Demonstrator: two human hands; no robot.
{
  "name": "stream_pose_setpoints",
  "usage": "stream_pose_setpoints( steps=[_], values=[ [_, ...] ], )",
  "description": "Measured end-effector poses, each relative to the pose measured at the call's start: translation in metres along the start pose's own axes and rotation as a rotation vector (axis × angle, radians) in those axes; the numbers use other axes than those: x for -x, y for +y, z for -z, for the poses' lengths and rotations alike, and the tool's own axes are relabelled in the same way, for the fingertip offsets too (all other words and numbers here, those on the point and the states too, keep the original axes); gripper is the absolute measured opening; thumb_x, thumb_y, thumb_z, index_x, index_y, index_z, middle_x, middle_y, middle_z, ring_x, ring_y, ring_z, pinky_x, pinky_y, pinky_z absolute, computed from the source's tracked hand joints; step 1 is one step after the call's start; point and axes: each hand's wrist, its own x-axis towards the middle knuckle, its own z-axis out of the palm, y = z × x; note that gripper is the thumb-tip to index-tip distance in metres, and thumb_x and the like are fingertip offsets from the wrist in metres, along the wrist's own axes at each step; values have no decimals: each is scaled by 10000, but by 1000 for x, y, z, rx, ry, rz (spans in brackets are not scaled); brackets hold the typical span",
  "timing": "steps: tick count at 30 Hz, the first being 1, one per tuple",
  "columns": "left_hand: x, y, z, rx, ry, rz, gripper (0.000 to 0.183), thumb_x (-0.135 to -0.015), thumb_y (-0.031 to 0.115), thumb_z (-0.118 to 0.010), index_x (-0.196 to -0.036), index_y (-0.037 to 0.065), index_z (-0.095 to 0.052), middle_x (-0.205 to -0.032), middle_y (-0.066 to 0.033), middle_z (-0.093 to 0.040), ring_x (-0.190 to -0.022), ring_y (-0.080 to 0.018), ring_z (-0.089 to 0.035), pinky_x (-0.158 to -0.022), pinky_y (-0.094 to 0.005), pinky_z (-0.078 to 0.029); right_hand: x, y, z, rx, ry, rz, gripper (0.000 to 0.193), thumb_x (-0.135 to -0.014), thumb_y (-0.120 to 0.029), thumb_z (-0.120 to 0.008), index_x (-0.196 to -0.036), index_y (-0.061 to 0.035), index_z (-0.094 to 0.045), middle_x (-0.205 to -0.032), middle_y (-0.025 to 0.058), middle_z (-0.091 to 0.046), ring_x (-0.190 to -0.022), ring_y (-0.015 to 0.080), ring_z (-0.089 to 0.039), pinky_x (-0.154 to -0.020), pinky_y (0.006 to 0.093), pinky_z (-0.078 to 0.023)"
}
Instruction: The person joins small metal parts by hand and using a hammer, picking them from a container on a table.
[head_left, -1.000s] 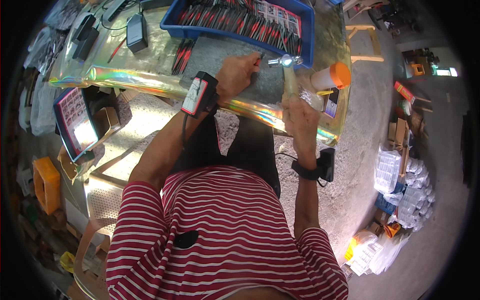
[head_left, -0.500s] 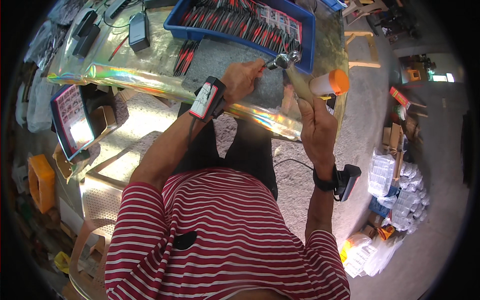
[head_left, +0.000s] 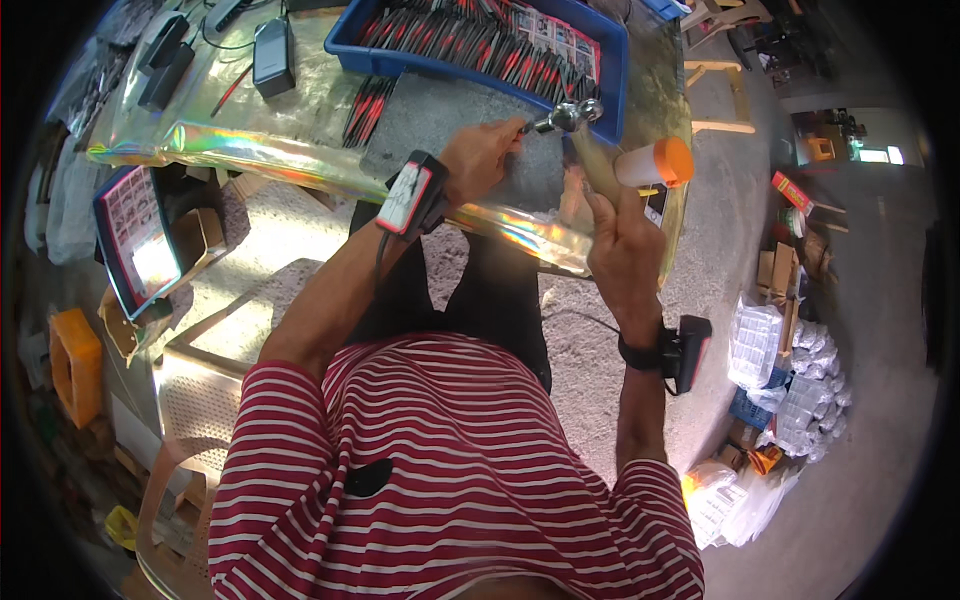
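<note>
My right hand (head_left: 628, 245) is closed around the wooden handle of a hammer (head_left: 600, 168), the thumb lying along it. Its shiny metal head (head_left: 568, 116) is over the right part of a grey slab (head_left: 425, 115) on the table, close to my left fingertips. My left hand (head_left: 478, 162) rests at the slab's near side, fingers pinched on a small piece with a bit of red showing; most of it is hidden by the fingers. Left of the slab lies a row of thin red-and-black pieces (head_left: 370, 110). Many similar pieces (head_left: 480, 50) fill a blue tray (head_left: 400, 68) behind.
A white jar with an orange lid (head_left: 655, 163) is beside the hammer handle. A black boxy device (head_left: 273, 58) and a red thin rod (head_left: 232, 90) lie at the left. The table's shiny front edge (head_left: 520, 232) runs before me; a plastic chair (head_left: 205, 395) stands at lower left.
Both hands and the hammer stay nearly in place, the right hand a touch further left. The whole view has shifted slightly.
</note>
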Motion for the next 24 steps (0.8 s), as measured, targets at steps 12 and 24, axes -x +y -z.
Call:
stream_pose_setpoints(
  steps=[12, 24],
  values=[
    [-2, 3, 2, -22, 29, -35, 174, -713, -43, -543, -843, -23, -428, -735, -189, -539, -682, -351, -548, -515, -365, -437, 0, 1, 20, -93, 318, 374, 151, -773, -84, -536, -883, 17, -511, -694, 143, -563, -513, 258, -551, -455, 287, -419],
    [-4, 0, -1, -71, 11, -3, 137, -729, -31, -517, -825, -7, -421, -716, -184, -525, -645, -370, -516, -517, -374, -413, 24, 22, -56, -686, 65, -402, 330, -853, -266, -464, -684, 17, -485, -497, 38, -397, -399, 118, -366, -373, 272, -289]
  ],
)
